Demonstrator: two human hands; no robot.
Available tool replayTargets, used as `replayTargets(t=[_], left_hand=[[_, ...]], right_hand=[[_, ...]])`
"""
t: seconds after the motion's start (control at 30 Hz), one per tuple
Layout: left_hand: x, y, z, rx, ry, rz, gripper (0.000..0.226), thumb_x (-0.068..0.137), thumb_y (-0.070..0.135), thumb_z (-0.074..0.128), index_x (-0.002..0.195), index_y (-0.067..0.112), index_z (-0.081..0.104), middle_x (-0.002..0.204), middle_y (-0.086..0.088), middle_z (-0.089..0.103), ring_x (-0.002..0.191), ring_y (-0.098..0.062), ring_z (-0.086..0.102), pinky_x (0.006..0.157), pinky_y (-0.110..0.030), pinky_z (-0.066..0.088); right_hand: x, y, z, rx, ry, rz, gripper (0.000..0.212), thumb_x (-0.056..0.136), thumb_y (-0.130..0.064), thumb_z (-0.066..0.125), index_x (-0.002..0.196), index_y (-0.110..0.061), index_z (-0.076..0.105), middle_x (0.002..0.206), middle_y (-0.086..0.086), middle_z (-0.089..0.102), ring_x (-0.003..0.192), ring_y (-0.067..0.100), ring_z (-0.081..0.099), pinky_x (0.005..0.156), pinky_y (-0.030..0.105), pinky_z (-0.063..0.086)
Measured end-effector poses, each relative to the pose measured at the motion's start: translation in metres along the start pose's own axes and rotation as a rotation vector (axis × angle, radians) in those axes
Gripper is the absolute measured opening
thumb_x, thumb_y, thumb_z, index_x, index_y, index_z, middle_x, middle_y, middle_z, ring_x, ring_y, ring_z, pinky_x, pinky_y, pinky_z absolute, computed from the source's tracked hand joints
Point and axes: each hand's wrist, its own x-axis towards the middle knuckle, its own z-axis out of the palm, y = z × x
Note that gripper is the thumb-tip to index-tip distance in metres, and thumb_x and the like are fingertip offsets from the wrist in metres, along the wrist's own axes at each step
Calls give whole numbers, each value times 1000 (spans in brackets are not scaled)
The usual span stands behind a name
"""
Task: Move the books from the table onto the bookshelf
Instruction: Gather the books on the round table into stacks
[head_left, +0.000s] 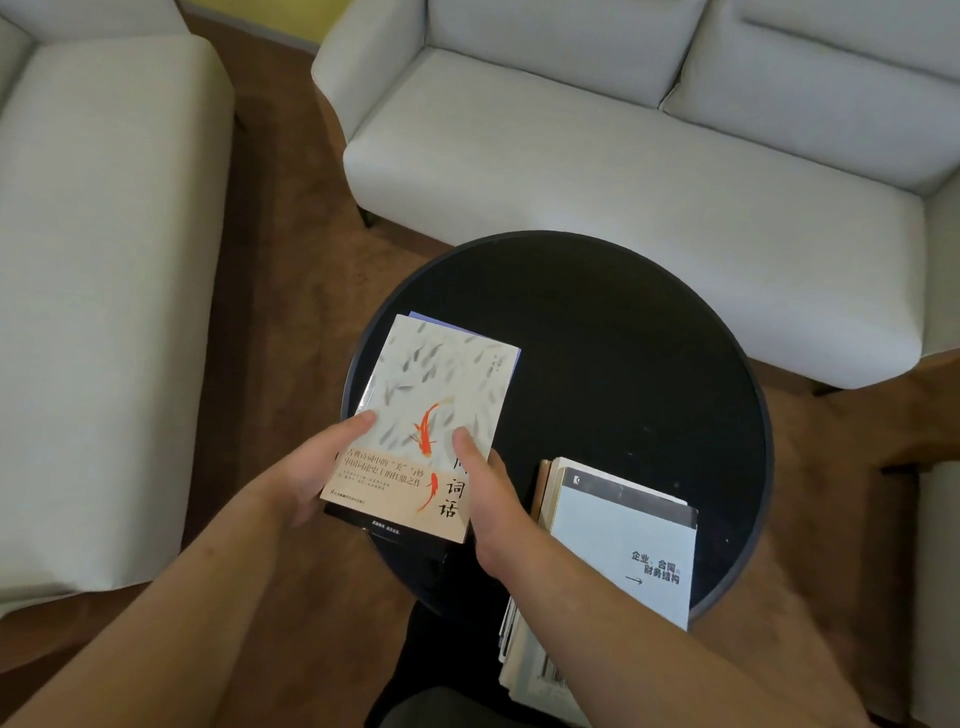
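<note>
So the person has both hands on the pale paperback with grey fish and an orange koi on its cover (436, 395). The left hand (306, 478) grips the near left edge, thumb flat on the cover and fingers tucked underneath. The right hand (493, 499) does the same on the near right edge. Both are grasping it.

The book's long axis runs away from them, with the far end leaning a bit right. Both grips sit at the near short end, so the far end gets no support from the hands.

It's over the left side of the round black table (623, 322), above a dark book (405, 535) and a lavender-blue one (514, 364) peeking out at the far corner. Honestly can't tell if it's lifted clear or resting on that pile.

Just right of the right hand there's a second pile, topped by a pale blue book with a dark band (623, 551). No bookshelf in sight, only the white fabric sofa (623, 156) behind the table, so my guess is a carry comes next.
</note>
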Motion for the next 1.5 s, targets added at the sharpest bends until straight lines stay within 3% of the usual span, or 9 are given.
replayTargets(t=[0.3,0.37,0.47,0.6,0.77,0.97,1.17,1.3,1.5], left_hand=[[-13,-27,2,-222,128,7,62,100,60,37,137,15,59,132,-12,69,125,-33,64,117,-50,36],[-20,-48,9,-440,348,-25,69,99,62,40,152,17,42,154,-7,50,145,-30,42,124,-50,24],[-40,-70,29,-809,506,-123,80,95,62,48,159,18,27,164,-9,32,152,-30,29,125,-50,19],[-42,-85,63,-1146,338,-254,110,67,79,67,152,15,37,154,-18,44,145,-38,40,118,-55,32],[-42,-63,93,-1158,315,-82,48,94,68,44,113,31,70,103,-5,81,118,-29,64,116,-55,36],[-34,-60,95,-1190,250,-26,49,95,67,42,123,36,67,115,-5,78,114,-33,70,107,-57,47],[-28,-47,97,-1205,252,47,34,101,47,49,128,33,64,114,-3,79,103,-31,76,102,-59,50],[-20,-45,96,-1164,292,-8,38,100,51,49,129,31,64,114,-5,78,107,-34,73,101,-60,50],[-20,-55,65,-574,598,108,79,87,40,76,152,31,32,129,7,63,99,-18,72,98,-53,55]], right_hand=[[-19,-28,-2,-74,115,-159,59,97,-52,58,146,-23,45,126,8,73,111,27,72,93,48,58],[-21,-66,0,-304,291,-427,71,97,-49,58,158,-22,33,156,5,48,140,24,50,113,47,44],[-6,-126,13,-993,313,-808,67,99,-48,57,156,-17,40,163,3,38,151,20,35,123,45,33],[33,-174,43,-1505,10,-465,73,91,-73,50,144,-23,53,148,3,55,139,24,50,114,42,39],[54,-183,45,-1323,-202,8,54,90,-70,57,111,-23,73,111,4,80,103,23,76,86,38,54],[67,-185,44,-1291,-244,105,54,87,-65,66,117,-22,74,110,6,81,102,26,78,101,43,54],[64,-183,41,-1283,-221,76,55,84,-71,65,113,-25,75,107,4,81,98,23,77,77,38,51],[62,-184,38,-1299,-264,79,56,82,-74,64,110,-26,75,110,3,80,104,23,75,92,41,51],[42,-163,34,-1771,63,-788,73,94,-64,54,149,-17,46,149,8,54,136,27,53,113,44,44]])
